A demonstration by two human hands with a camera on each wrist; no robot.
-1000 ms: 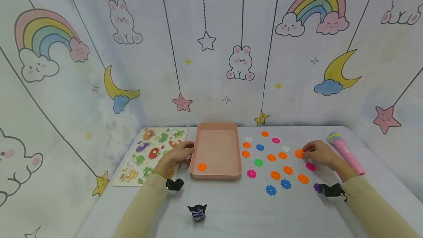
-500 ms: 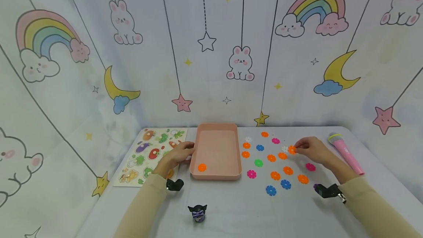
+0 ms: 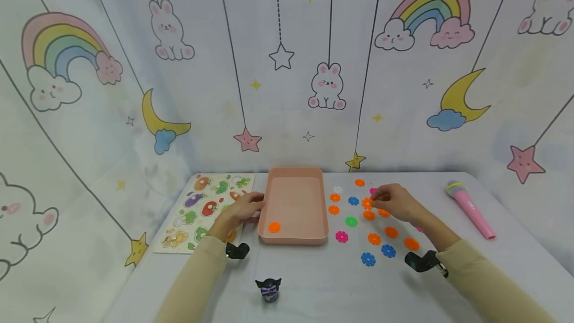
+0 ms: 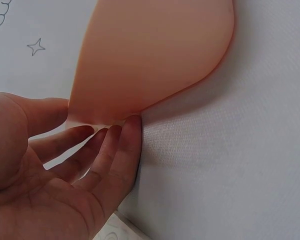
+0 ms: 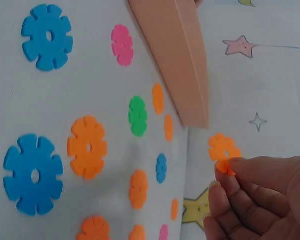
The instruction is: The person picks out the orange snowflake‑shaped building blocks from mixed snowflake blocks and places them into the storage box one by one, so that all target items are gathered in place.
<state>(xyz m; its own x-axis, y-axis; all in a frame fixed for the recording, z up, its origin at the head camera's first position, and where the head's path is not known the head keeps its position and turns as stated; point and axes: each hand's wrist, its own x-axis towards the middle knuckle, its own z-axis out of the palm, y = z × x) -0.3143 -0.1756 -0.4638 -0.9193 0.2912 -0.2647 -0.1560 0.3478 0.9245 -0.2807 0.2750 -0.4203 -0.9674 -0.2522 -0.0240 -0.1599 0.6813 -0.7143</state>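
My right hand (image 3: 395, 202) pinches an orange notched plastic disc (image 5: 222, 147) between thumb and fingertips, raised over the table. In the head view the held disc overlaps the group of loose discs. My left hand (image 3: 244, 208) holds the left side of a shallow pink tray (image 3: 292, 241), thumb at the rim and fingers against the wall in the left wrist view. One orange disc (image 3: 274, 227) lies inside the tray, near its front left corner. Scattered right of the tray are several notched discs, among them a green one (image 3: 352, 222), a blue one (image 3: 368, 259) and a magenta one (image 3: 342, 237).
Left of the tray lies a vegetable puzzle board (image 3: 209, 208), partly under my left hand. A small black and purple figurine (image 3: 269, 290) stands in front. A pink toy microphone (image 3: 473, 211) lies at the right. Behind the table hangs a printed cloth (image 3: 287, 113).
My right hand has lifted the orange disc from the right side of the group and carried it left toward the tray. My left hand and the tray have stayed put.
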